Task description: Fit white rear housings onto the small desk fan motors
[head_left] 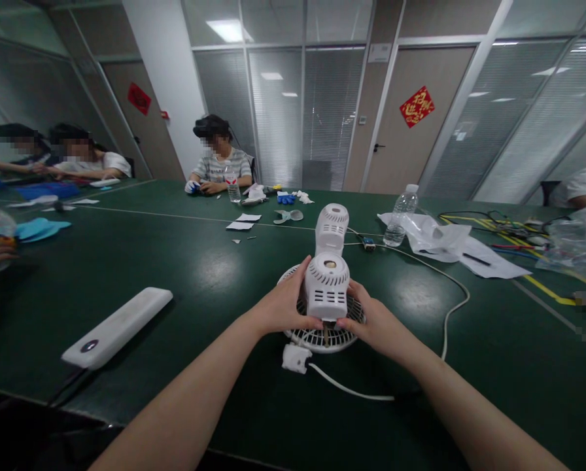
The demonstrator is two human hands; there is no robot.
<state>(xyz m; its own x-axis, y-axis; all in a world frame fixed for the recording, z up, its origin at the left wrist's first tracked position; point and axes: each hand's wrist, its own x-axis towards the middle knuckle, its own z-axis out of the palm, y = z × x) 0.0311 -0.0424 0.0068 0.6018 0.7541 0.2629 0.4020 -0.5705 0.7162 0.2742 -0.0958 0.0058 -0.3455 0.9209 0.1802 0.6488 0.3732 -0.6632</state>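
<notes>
In the head view, a white plastic fan motor housing [326, 288] with vent slots and a round hole on top is between my hands. My left hand [286, 302] grips its left side, with the thumb at the front lower edge. From the right, my right hand [371, 319] holds it the same way, thumb near the bottom edge. Beneath it a round white fan grille [317, 340] lies flat on the table. A similar white housing part [332, 226] stands just behind. In front of the grille sits a small white block [295, 358] by a white cable [352, 391].
A white power bank [119, 327] lies on the green table [209, 294] to the left. At the right are a water bottle [403, 216], plastic sheeting [437, 237], a long cable [464, 288] and tangled wires. A fan blade piece [288, 216] lies farther back; co-workers sit around.
</notes>
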